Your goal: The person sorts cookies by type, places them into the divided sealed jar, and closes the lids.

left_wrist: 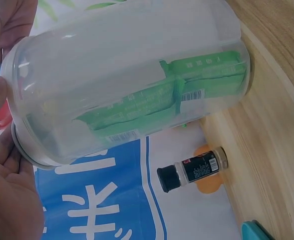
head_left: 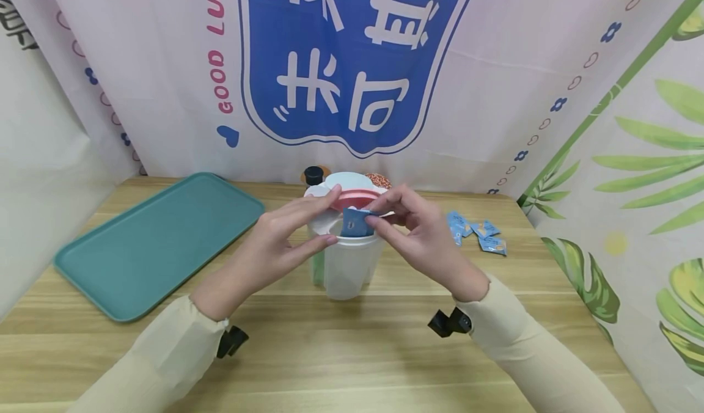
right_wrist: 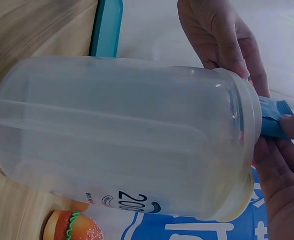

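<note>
A translucent plastic storage container (head_left: 345, 272) with several lidded compartments stands upright on the table. One red flap lid (head_left: 354, 198) at its top is raised. My left hand (head_left: 269, 236) holds the container's top, a finger at the red lid and the thumb by the rim. With thumb and fingers, my right hand (head_left: 420, 236) pinches a blue sachet (head_left: 356, 225) at the opening, partly inside the rim. Green packets (left_wrist: 212, 72) show through the wall of one compartment in the left wrist view. The compartment facing the right wrist view shows no packets through its cloudy wall.
Several blue sachets (head_left: 489, 237) lie on the table to the right. A teal tray (head_left: 159, 248) lies at the left. Behind the container stand a black-capped seasoning bottle (left_wrist: 199, 167) and a toy-like burger (right_wrist: 74, 226). A printed curtain (head_left: 181, 107) hangs at the back.
</note>
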Motion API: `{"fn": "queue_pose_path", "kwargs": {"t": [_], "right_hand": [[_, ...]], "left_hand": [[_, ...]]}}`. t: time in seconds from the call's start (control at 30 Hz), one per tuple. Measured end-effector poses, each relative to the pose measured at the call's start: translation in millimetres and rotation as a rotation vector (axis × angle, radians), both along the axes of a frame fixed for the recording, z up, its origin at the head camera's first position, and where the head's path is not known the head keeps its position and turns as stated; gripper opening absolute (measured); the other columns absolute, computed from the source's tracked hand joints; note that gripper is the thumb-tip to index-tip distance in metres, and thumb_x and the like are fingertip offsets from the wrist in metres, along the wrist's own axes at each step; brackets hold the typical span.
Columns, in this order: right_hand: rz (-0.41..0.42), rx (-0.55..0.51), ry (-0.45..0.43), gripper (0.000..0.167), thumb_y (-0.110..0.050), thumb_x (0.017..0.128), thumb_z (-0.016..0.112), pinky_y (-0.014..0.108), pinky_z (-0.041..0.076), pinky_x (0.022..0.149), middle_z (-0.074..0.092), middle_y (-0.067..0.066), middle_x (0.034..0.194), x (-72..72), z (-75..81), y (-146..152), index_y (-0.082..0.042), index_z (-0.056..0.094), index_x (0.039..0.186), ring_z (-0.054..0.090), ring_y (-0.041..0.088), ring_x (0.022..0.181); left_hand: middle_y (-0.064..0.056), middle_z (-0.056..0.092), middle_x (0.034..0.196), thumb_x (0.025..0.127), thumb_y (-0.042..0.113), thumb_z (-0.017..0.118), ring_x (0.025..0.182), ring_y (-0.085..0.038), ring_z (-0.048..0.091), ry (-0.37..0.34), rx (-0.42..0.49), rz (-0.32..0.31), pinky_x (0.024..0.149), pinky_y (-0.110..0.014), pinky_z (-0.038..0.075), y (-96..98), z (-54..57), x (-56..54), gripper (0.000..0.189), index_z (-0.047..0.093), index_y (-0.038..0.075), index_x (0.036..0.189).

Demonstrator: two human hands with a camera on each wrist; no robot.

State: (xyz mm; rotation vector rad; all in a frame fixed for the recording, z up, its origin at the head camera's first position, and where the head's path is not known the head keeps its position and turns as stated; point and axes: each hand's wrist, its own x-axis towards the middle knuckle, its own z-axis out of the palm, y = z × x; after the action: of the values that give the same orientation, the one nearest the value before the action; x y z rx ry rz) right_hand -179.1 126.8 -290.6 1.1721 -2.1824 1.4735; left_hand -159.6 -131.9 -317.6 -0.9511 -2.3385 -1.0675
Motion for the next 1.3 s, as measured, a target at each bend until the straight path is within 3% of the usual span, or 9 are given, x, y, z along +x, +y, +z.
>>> {"fn": "queue_pose_path", "kwargs": {"t": [0.27,0.5,0.77,0.97,1.3], "right_hand": [[0.034,0.083,-0.003,0.013,0.007,0.091,0.076,0.028,0.067,0.083,0.078,0.016,0.106,-0.2,-2.1,3.8,0.001,0.071,0.102,0.076,0.022,0.095],[0.021,0.225,0.045,0.006,-0.003,0.093,0.078,0.023,0.064,0.086,0.078,0.008,0.113,-1.0,-0.4,8.6,-0.007,0.079,0.097,0.074,0.017,0.103],[0.018,0.321,0.105,0.008,-0.005,0.094,0.077,0.030,0.064,0.096,0.077,0.006,0.117,-0.8,3.5,10.4,-0.007,0.081,0.101,0.072,0.020,0.111],[0.034,0.346,0.070,0.012,-0.005,0.094,0.076,0.032,0.064,0.098,0.077,0.007,0.120,-0.1,4.4,10.7,-0.006,0.082,0.105,0.072,0.021,0.115],[0.052,0.298,0.105,0.019,0.001,0.093,0.076,0.030,0.063,0.099,0.076,0.009,0.122,-0.6,0.7,13.2,-0.005,0.080,0.110,0.071,0.023,0.118]], "left_hand": [[-0.008,0.061,0.152,0.091,0.013,0.082,0.140,-0.030,0.061,-0.001,-0.009,0.008,0.125,-0.054,0.040,0.2,-0.1,0.0,0.073,0.050,0.018,0.157],[-0.009,0.064,0.150,0.091,0.014,0.082,0.138,-0.030,0.063,-0.003,-0.010,0.006,0.121,-0.052,0.046,0.6,1.0,1.0,0.074,0.050,0.018,0.157],[-0.010,0.064,0.149,0.091,0.012,0.082,0.137,-0.030,0.063,0.012,-0.009,0.000,0.122,-0.053,0.044,0.2,0.0,-0.2,0.074,0.050,0.018,0.157],[-0.009,0.064,0.150,0.091,0.013,0.082,0.138,-0.030,0.063,0.009,-0.010,0.001,0.122,-0.052,0.045,0.1,0.2,0.4,0.074,0.050,0.018,0.157],[-0.008,0.063,0.151,0.091,0.015,0.082,0.139,-0.028,0.062,-0.007,-0.017,0.003,0.125,-0.051,0.041,0.4,1.9,0.9,0.075,0.048,0.020,0.158]]}}
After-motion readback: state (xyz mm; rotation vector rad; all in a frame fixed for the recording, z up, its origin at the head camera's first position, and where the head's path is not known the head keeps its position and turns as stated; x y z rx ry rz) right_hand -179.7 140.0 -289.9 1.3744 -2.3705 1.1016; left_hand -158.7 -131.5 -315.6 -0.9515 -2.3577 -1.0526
